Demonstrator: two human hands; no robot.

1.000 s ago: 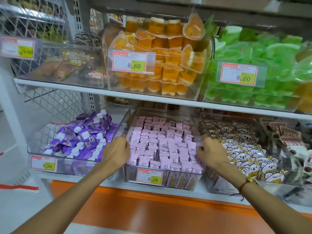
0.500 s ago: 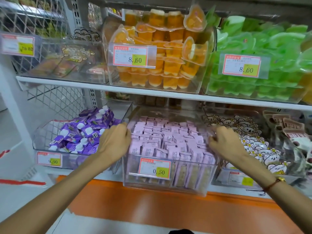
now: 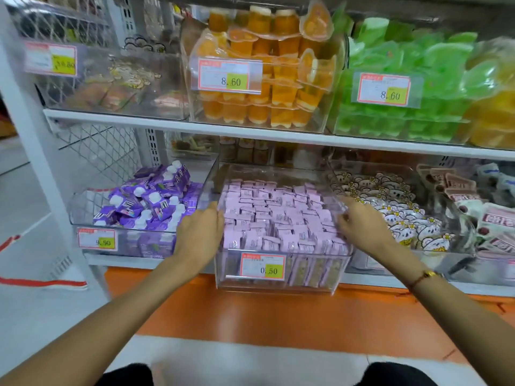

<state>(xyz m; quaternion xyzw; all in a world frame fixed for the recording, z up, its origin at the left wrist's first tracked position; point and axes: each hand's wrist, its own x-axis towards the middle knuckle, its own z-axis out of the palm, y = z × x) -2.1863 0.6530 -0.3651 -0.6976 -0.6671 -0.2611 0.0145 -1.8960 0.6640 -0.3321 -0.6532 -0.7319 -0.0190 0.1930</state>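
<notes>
A clear plastic bin [image 3: 278,285] full of small pink packets [image 3: 278,215] juts out past the front edge of the lower shelf, with a 0.50 price tag [image 3: 263,267] on its front. My left hand [image 3: 199,235] grips the bin's left wall, fingers curled over the rim. My right hand [image 3: 362,227] grips the right wall the same way; a bracelet sits on that wrist.
A bin of purple packets [image 3: 150,201] stands left of it, a bin of bear-print packets [image 3: 390,213] right. The white upper shelf [image 3: 250,132] carries bins of orange jelly cups [image 3: 264,79] and green jelly cups [image 3: 404,87]. Below runs an orange base panel [image 3: 250,316].
Both hands have drawn the pink-packet bin forward, out from between its neighbours and over the shelf edge.
</notes>
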